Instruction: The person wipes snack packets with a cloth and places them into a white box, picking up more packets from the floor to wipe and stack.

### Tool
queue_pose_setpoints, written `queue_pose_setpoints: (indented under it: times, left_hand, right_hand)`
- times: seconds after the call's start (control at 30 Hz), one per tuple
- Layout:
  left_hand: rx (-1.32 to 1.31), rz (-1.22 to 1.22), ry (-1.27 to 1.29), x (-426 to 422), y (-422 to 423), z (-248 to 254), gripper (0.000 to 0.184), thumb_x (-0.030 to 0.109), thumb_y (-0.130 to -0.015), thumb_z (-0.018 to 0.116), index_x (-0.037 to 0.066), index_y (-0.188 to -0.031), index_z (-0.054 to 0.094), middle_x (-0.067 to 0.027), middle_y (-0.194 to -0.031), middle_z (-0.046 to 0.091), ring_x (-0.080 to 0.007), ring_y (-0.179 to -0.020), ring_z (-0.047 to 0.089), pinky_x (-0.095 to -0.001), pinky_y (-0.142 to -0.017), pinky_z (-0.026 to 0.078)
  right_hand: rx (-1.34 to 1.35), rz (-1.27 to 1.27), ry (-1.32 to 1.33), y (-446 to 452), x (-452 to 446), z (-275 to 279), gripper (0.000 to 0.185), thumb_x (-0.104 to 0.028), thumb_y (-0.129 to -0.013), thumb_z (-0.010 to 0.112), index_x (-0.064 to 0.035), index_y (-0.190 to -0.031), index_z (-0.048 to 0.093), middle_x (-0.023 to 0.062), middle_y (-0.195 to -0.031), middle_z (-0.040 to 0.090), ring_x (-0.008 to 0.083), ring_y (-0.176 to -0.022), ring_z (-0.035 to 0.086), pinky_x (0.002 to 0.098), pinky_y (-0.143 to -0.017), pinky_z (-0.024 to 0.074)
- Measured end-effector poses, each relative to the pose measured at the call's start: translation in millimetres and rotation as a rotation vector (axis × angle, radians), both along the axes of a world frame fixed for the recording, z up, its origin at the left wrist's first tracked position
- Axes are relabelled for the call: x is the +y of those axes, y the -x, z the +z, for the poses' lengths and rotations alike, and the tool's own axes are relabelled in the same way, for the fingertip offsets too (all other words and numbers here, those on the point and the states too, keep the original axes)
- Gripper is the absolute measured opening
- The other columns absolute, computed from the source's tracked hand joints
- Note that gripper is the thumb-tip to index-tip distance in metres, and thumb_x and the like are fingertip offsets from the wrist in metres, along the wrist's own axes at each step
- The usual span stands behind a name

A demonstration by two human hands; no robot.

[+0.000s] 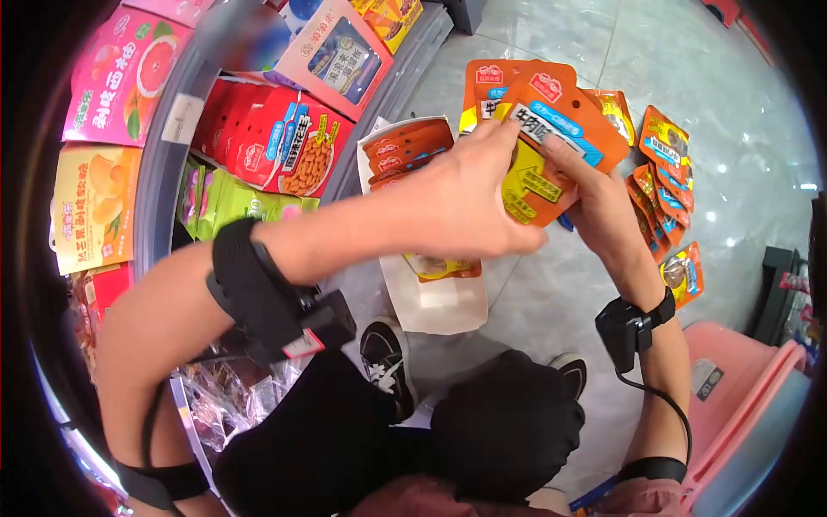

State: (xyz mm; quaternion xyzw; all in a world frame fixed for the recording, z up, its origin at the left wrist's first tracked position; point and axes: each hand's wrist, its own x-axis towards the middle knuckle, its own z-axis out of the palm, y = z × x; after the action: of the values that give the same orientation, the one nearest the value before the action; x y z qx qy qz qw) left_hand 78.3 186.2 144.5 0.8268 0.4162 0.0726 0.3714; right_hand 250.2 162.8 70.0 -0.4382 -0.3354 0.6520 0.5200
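In front of me, above a white cardboard box (431, 303), both hands hold orange-and-yellow snack packets (564, 108) with blue labels. My left hand (482, 189) reaches across from the left, its fingers closed over the packets' left side. On the right edge, my right hand (599, 202) grips them with its thumb lying on the front packet. At least one more orange packet (482, 79) shows behind the front one. Inside the box, similar packets (401, 148) stand in a row at the far end, and another (444, 265) lies lower down, partly hidden by my left arm.
Loose and overlapping orange packets (663, 198) lie on the grey tiled floor (732, 164) to the right. A shelf at left holds red peanut packets (289, 142), green packets (245, 202) and fruit-snack boxes (125, 73). A pink plastic stool or bin (732, 388) stands at lower right.
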Motion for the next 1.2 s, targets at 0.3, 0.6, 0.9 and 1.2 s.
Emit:
queue_pose_setpoints:
  times: [0.3,0.6,0.9,1.2]
  left_hand:
    - [0.308,0.478,0.228,32.8,33.0,5.8,0.063,0.021,-0.068,0.077,-0.005,-0.115,0.044,-0.0173,-0.101,0.060,-0.0197,-0.094,0.059,-0.0316,-0.078,0.048]
    - [-0.413,0.647,0.838,-59.1,129.9,-74.2,0.063,-0.001,-0.071,0.071,0.007,-0.124,0.037,-0.0077,-0.113,0.051,-0.0192,-0.101,0.054,-0.0297,-0.085,0.046]
    - [-0.351,0.512,0.407,-99.6,129.8,-82.5,0.071,-0.007,-0.075,0.063,0.006,-0.135,0.029,-0.0118,-0.137,0.037,-0.0215,-0.128,0.036,-0.0346,-0.095,0.042]
    - [-0.344,0.241,0.761,-213.0,156.6,-50.0,0.037,0.026,-0.098,0.038,0.001,-0.120,0.052,-0.0087,-0.113,0.057,-0.0154,-0.109,0.051,-0.0326,-0.095,0.038]
  right_hand:
    - [-0.250,0.160,0.130,-9.0,12.3,38.4,0.030,-0.014,-0.085,0.060,-0.0004,-0.111,0.054,0.0026,-0.094,0.060,0.0095,-0.080,0.057,0.0251,-0.070,0.0470]
    - [-0.297,0.603,-0.007,54.2,-30.6,-22.1,0.050,-0.010,-0.083,0.063,-0.0028,-0.127,0.041,0.0074,-0.124,0.047,0.0136,-0.113,0.045,0.0296,-0.094,0.0378]
    - [-0.701,0.659,-0.742,64.6,-45.7,-52.2,0.065,-0.014,-0.065,0.076,-0.0018,-0.121,0.045,0.0172,-0.121,0.048,0.0395,-0.125,0.036,0.0465,-0.103,0.0313]
    - [-0.750,0.655,-0.974,68.8,-43.3,-81.8,0.040,-0.004,-0.074,0.054,-0.0011,-0.113,0.053,0.0114,-0.105,0.059,0.0228,-0.105,0.054,0.0364,-0.098,0.0359]
